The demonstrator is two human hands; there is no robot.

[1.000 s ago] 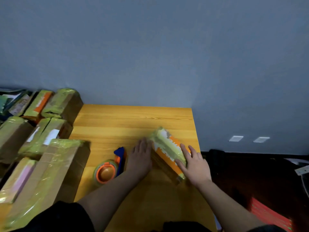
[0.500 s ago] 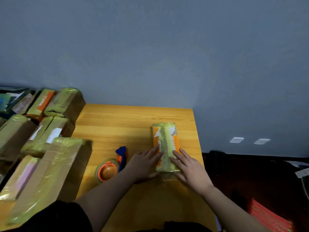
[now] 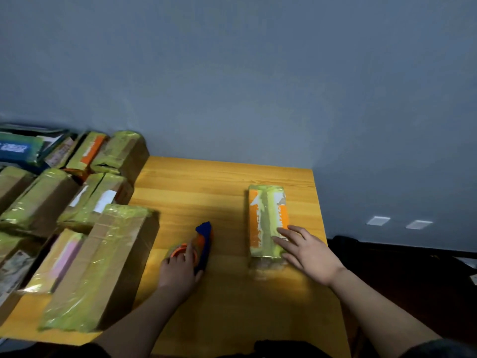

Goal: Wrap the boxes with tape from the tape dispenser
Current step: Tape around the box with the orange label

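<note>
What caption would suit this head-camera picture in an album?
Left hand grips the tape dispenser while right hand rests on the orange box.

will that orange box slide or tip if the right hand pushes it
The orange box lies flat on its long side on the smooth wooden table, so it will probably slide, not tip. Its glossy tape wrap may feel slick under the right hand. It looks stiff.

Wooden table (image 3: pixel 224 313) bears taped boxes (image 3: pixel 103 262), tape dispenser (image 3: pixel 198 248).
</note>
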